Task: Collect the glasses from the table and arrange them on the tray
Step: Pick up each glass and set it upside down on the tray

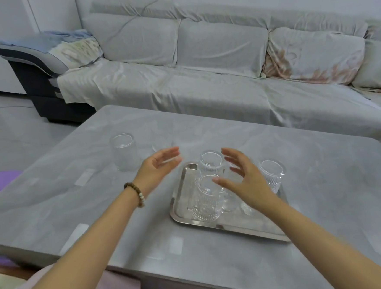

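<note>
A shiny metal tray (183,214) lies on the grey table (99,207). On it stand ribbed clear glasses: one at the near left (206,202), one at the far left (210,164) and one at the far right (272,174). A further glass is partly hidden under my right hand. A smooth clear glass (124,152) stands on the table, left of the tray. My left hand (158,165) hovers open between that glass and the tray, holding nothing. Over the tray my right hand (243,179) is spread open, empty, close to the ribbed glasses.
A long sofa (202,75) with a light cover runs behind the table, its seat close to the far edge. A purple object (0,180) sits off the table's left side. Pale fabric shows at the near left corner.
</note>
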